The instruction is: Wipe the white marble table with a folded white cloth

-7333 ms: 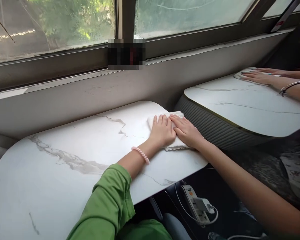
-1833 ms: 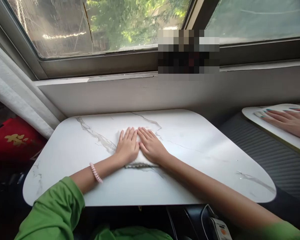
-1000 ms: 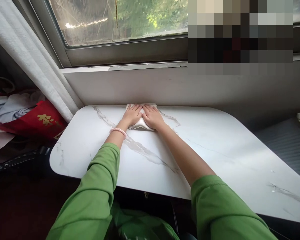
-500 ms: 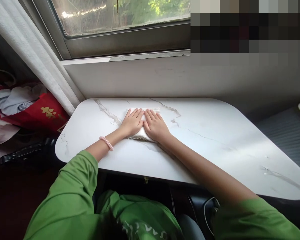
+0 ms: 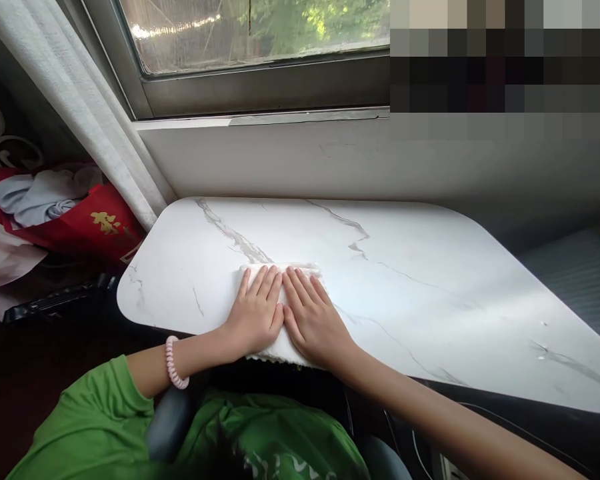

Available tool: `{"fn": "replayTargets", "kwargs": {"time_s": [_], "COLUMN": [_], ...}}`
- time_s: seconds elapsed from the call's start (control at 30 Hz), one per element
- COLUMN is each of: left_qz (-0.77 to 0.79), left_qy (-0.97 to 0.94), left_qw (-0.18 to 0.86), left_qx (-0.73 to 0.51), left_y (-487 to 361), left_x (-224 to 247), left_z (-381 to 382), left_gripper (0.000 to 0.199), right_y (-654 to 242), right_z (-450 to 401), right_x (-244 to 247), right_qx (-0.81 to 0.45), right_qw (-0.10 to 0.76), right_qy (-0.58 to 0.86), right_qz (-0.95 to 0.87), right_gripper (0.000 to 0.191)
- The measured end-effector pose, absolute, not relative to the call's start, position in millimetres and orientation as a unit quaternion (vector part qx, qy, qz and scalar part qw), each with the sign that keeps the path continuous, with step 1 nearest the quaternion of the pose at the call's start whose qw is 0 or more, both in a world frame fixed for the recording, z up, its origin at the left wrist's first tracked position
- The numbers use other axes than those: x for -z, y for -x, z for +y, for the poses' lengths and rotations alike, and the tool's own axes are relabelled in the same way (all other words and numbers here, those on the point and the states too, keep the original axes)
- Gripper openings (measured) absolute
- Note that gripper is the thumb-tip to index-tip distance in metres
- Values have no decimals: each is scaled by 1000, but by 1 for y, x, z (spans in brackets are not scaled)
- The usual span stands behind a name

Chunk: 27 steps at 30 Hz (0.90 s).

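Fingers [image 5: 266,285] on both hands are out straight and a little fanned, palms down, not pinching anything. Left hand [image 5: 253,317] and right hand [image 5: 317,323] sit side by side, thumbs about touching, flat on a white cloth [image 5: 283,348] at the table's [image 5: 425,257] near edge, left of middle, hem right at the lip. Looks mid-wipe to me; another stroke would call for even pressure, sliding inward so it doesn't slip off. Wall [image 5: 275,160] along the far edge and green shirt [image 5: 280,420] by the near one limit reach. Red bag [image 5: 93,223] sits past the left end, beside a curtain [image 5: 80,93].
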State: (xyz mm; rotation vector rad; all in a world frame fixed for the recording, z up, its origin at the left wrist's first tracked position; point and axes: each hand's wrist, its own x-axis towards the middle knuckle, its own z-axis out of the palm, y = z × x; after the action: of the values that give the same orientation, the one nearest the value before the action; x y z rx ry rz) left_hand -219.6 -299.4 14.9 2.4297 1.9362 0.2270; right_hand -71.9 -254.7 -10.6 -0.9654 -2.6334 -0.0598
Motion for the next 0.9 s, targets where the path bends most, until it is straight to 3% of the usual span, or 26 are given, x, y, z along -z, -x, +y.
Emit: {"fn": "replayTargets", "kwargs": {"time_s": [0.3,0.63,0.9], "left_qz": [635,669,666], "left_qy": [-771,-741,-743], "left_qw": [22,11,-13], "left_qx": [-56,-59,-69], "left_y": [235,312,353], "left_x": [-15,-12,-11], "left_z": [-274,-141,-73], "left_gripper": [55,53,50], "right_y": [93,181,224], "right_z": [-227,-98,-31], "right_x": [10,8,15], "right_qx": [23,5,-20], "right_qw": [156,147,193], "right_qy": [337,379,392], "right_qz": [-928,-914,-899], "right_gripper": [59,57,53]}}
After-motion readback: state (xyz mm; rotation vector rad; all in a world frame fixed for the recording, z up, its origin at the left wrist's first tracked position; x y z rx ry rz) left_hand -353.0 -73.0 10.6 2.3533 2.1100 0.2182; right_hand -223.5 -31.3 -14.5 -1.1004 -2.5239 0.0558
